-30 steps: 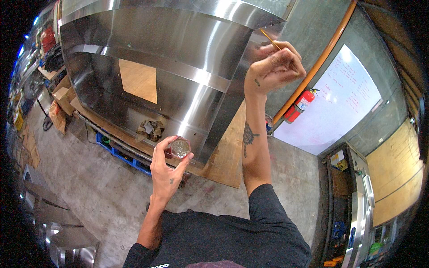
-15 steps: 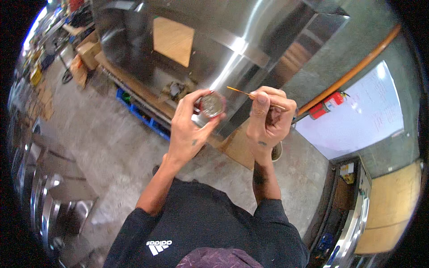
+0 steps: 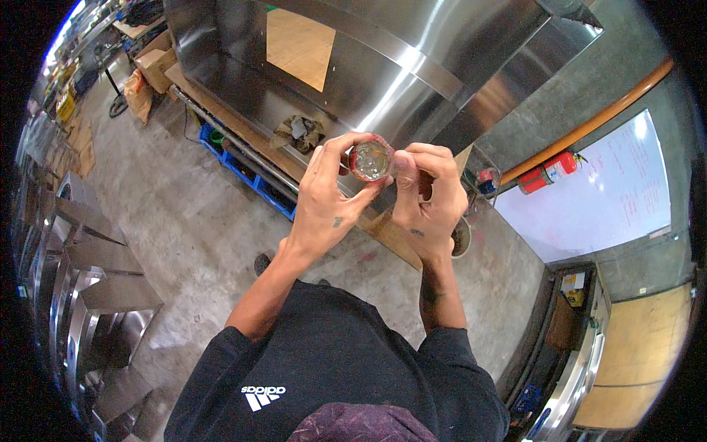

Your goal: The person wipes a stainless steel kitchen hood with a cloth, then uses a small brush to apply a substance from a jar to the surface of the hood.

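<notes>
My left hand (image 3: 322, 184) curls its thumb and fingers around a small round container (image 3: 370, 161) with a reddish side. Its top faces me and looks shiny and wet or glassy inside. Against the container's right edge, my right hand (image 3: 431, 195) is closed in a pinch on a thin wooden-coloured stick. Most of that stick is now hidden by the fingers, and its tip seems to lie over or in the container. Whether the tip touches the contents, I cannot tell.
A large stainless steel hood-like structure (image 3: 368, 81) stands ahead, with a crumpled brown cloth or bag (image 3: 298, 132) on its ledge. Blue crates (image 3: 254, 184) sit below. At right are a fire extinguisher (image 3: 549, 173), a whiteboard (image 3: 604, 199) and an orange pipe (image 3: 589, 136). Bent metal pieces (image 3: 110, 295) lie left.
My right hand has moved left to the container, bringing the stick's tip to its top. My left hand has shifted slightly right and up with the container.
</notes>
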A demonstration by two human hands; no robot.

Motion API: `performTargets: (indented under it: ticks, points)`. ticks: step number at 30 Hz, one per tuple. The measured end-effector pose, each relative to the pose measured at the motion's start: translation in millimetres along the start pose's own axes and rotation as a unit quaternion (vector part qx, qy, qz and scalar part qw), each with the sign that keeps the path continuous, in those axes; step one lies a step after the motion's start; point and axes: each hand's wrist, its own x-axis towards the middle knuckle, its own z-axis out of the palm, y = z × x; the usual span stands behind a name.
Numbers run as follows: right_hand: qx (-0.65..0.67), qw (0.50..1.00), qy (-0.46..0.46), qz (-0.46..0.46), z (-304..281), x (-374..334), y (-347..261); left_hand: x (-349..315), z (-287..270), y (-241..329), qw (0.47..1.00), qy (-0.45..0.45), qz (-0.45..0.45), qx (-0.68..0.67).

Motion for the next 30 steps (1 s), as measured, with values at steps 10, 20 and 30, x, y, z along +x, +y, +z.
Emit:
performTargets:
  ticks: [10, 20, 30]
  points:
    - [0.009, 0.935, 0.311, -0.172, -25.6, 97.2, 48.0, -0.9, 5.3, -7.7, 0.999, 0.014, -0.03, 0.014]
    - [-0.09, 0.896, 0.354, -0.251, -45.3, 180.2, 92.3, -6.1, 4.5, -17.8, 0.999, 0.007, -0.046, 0.006]
    - [-0.092, 0.903, 0.341, -0.247, -44.9, 179.8, 96.9, -6.7, 4.5, -18.0, 0.999, -0.002, -0.048, 0.019]
